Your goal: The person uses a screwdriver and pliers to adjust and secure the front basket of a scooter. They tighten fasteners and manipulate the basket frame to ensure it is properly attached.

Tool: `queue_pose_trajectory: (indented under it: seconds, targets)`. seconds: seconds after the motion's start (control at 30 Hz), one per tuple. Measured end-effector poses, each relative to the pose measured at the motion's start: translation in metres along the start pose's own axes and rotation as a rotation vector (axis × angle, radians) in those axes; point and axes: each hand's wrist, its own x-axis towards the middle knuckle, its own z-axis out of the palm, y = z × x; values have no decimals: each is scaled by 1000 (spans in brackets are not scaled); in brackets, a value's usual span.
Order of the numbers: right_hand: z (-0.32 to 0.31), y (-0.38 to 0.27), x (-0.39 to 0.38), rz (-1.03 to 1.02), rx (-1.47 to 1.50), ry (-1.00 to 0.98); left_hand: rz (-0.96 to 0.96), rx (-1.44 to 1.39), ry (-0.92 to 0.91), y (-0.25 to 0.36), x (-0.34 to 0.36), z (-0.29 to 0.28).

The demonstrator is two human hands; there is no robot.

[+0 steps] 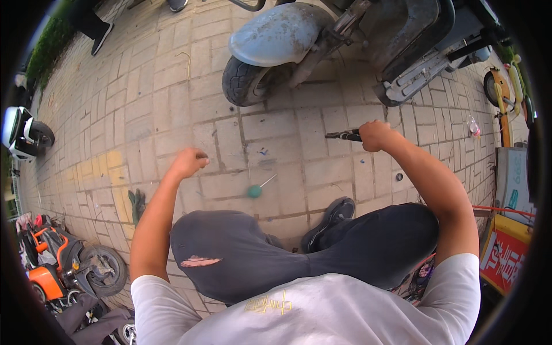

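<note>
Paving point(178, 121) is edged by an orange scooter point(50, 283) at left and a blue-fendered scooter point(282, 35) at top. The left hand point(190, 163) is held half-curled, empty, over the paving; a dark hand tool point(347, 135) is gripped in the closed right hand point(376, 135).

I'm seeing hard metal at the tip of the dark tool point(343, 135), and it is looking dull. The thin rod point(268, 180) is shining like smooth metal, while its round green knob point(255, 191) is looking like plastic. The big blue mudguard point(282, 34) is showing rough, scratchy, dirty patches. The front tyre point(237, 81) is looking like rubber, matt and bumpy. The paving bricks point(190, 115) are looking like dusty, rough stone. The trousers point(305, 264) and shirt point(328, 307) are looking like soft, dull cloth. The orange panel point(49, 282) is gleaming like glossy plastic.
</note>
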Motion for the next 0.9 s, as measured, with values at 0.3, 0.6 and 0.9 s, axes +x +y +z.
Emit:
queue_pose_trajectory:
  seconds: [0.3, 0.6, 0.9]
  targets:
    - [23, -73, 26, 19, 183, -178, 398, 192, 329, -11, 44, 109]
    - [-29, -80, -46, -359, 415, -155, 459, 280, 278, -6, 74, 86]
    - [-188, -185, -237, -397, 1683, -737, 256, -470, 690, 85, -182, -154]
